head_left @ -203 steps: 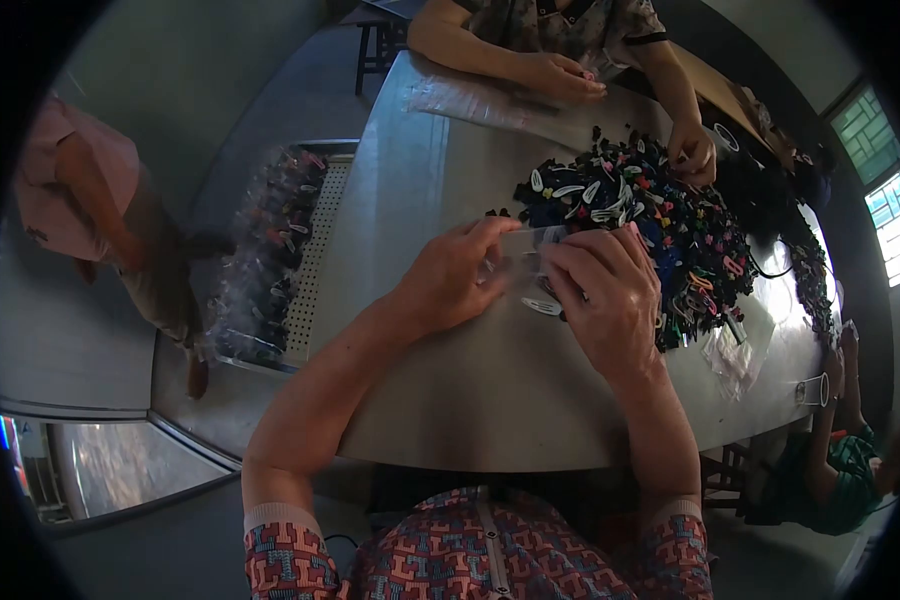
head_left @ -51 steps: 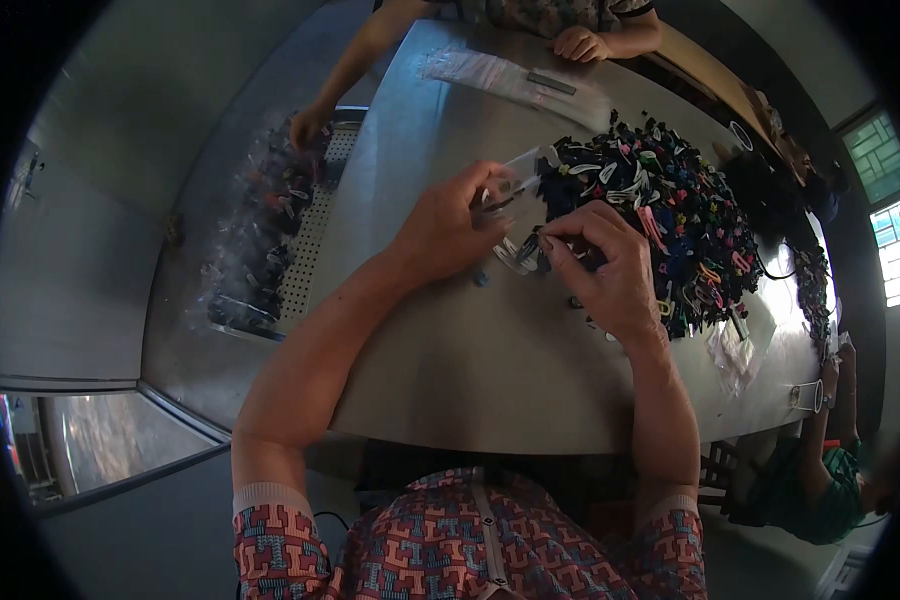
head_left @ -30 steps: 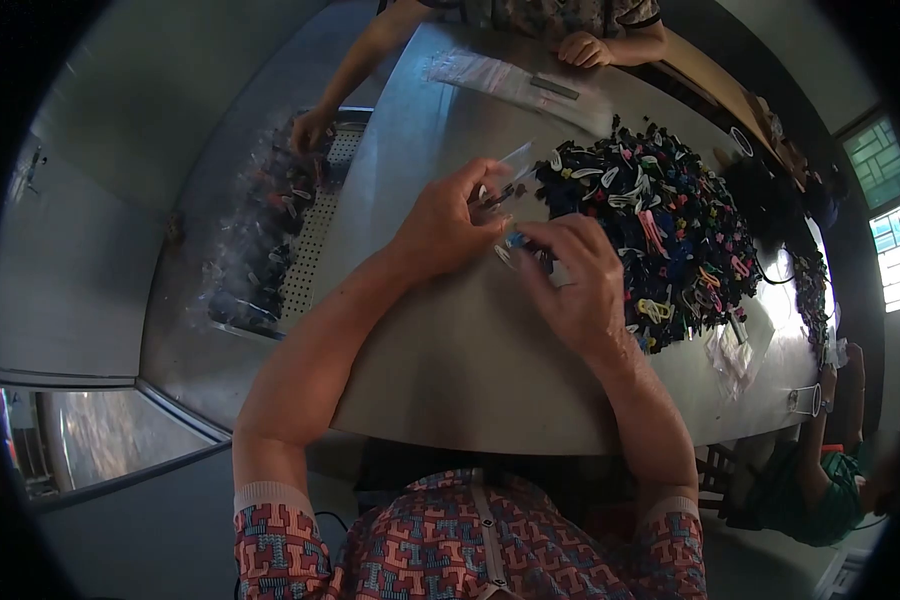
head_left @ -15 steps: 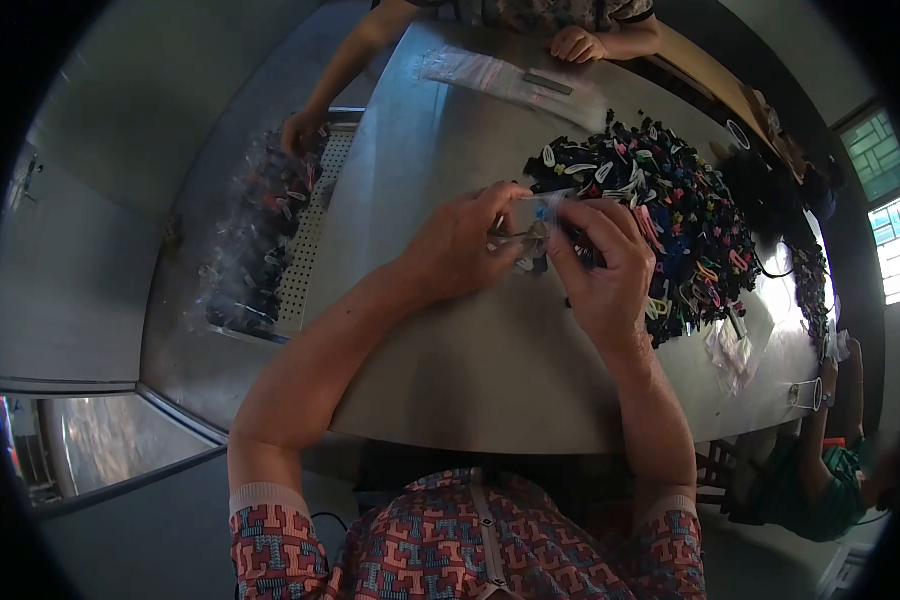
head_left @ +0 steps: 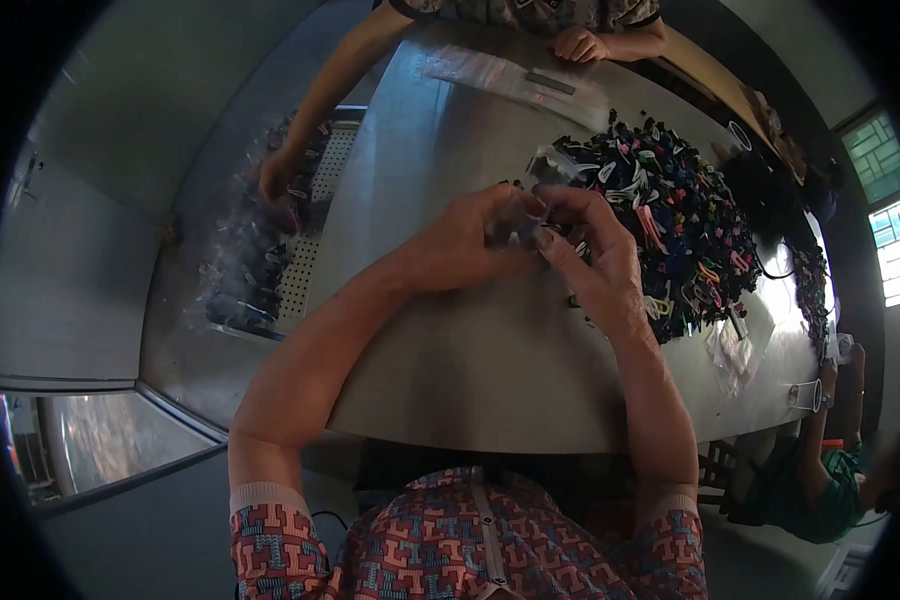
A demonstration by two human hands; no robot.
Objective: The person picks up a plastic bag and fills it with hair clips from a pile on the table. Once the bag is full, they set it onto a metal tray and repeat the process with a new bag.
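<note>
My left hand and my right hand come together over the table, just left of a big pile of hair clips. Between them is a small clear plastic bag with dark contents, blurred by motion. Fingers of the left hand curl round the bag's left side. On the other side, the right thumb and fingers pinch its edge. Beyond the fingertips, a pale clip and some clear plastic lie at the pile's near-left edge.
Across the grey table, a person's hand reaches over a perforated tray of bagged clips; the other hand rests near flat plastic bags. More bags lie at right, near another person in green.
My hands have drawn closer round the bag, and the right fingers have shifted left over it. The person opposite has moved a hand down and left over the tray.
</note>
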